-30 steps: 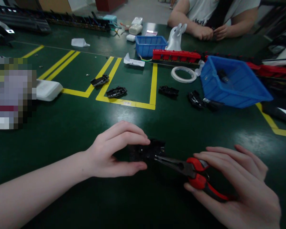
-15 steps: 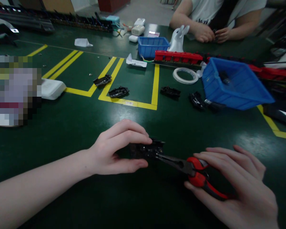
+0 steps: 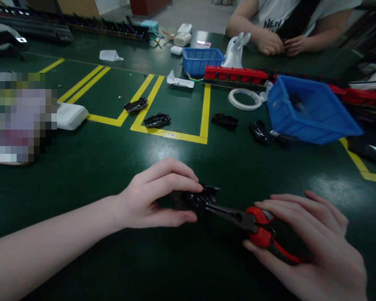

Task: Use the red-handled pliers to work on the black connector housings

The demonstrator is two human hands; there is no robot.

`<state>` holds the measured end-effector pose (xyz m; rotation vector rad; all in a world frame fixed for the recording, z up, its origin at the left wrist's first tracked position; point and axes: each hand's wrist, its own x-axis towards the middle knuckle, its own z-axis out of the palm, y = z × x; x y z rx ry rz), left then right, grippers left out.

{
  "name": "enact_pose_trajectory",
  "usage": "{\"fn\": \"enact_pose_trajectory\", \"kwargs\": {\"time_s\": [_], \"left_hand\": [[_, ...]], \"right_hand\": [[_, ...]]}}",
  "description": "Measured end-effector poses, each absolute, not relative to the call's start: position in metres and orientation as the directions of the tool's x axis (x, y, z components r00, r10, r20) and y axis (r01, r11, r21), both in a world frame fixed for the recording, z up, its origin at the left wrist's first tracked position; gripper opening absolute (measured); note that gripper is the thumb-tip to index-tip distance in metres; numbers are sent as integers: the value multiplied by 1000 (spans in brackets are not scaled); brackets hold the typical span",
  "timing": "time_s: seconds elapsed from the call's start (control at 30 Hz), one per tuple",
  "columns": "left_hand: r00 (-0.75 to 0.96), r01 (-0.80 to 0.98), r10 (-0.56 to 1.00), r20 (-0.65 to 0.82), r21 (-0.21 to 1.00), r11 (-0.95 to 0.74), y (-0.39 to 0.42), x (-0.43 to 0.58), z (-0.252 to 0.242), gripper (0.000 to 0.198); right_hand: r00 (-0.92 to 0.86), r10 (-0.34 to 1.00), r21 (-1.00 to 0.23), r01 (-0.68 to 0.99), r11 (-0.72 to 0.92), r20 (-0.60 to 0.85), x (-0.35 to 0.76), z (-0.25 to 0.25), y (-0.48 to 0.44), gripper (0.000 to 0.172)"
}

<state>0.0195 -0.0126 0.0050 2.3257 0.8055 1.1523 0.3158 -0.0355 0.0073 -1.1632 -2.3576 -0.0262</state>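
Between the thumb and fingers of my left hand [image 3: 163, 196] is a small black plastic part [image 3: 209, 193], held low over the green table [image 3: 119, 259]. My right hand [image 3: 316, 242] grips red-handled needle-nose pliers [image 3: 260, 225]. Their long jaws point left and reach the part's right side. Whether the tips pinch anything is too dark to tell. Similar black parts lie farther back: one [image 3: 135, 105] on a yellow tape line, another [image 3: 157, 120] close by, and a third [image 3: 224, 120] right of the tape.
A blue bin [image 3: 313, 113] stands at the right beside a tape roll [image 3: 245, 99]. A smaller blue bin [image 3: 203, 60] and a red strip [image 3: 236, 74] lie farther back. At left is a white case [image 3: 71, 116]. Across the table, a person's hands [image 3: 271, 43] are together.
The whole view has shifted very slightly. Both hands keep their grips, and the pliers' tips stay at the black part.
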Motion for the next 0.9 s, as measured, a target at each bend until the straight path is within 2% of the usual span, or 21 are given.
{"fn": "enact_pose_trajectory", "kwargs": {"time_s": [0.27,0.53,0.63,0.73,0.9], "left_hand": [[473,322,678,563,605,-728,-13,20,5,26],[489,272,648,584,604,-749,-14,21,3,26],[507,257,631,587,596,-761,-15,22,1,28],[515,253,622,590,589,-768,-15,23,1,29],[546,241,601,584,578,-780,-19,25,4,24]], "right_hand": [[-386,790,-212,822,529,476,324,4,-24,39],[-487,786,-155,804,573,380,336,-13,-7,44],[-513,767,-97,804,586,385,331,-8,-10,47],[-527,719,-52,789,612,453,320,3,-18,45],[-612,603,-88,661,745,512,292,14,-36,52]]}}
